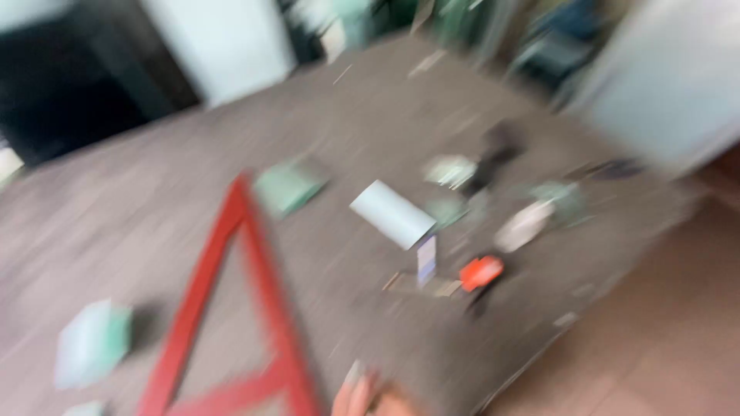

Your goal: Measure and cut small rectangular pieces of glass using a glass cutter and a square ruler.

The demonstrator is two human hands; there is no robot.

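Although motion blur smears everything, a wide grey work surface (193, 177) fills most of the view. At seven o'clock lies a red triangular frame (258, 293), its apex towards the centre. A pale rolled sheet (393, 213) sits just right of centre, a small orange tool (481, 272) at five o'clock from it, untouched among blurred scraps. One hand (362, 399), fingertips only, shows at six o'clock beside the frame; which hand, and whether it grips anything, cannot be told. Nothing looks assembled yet.
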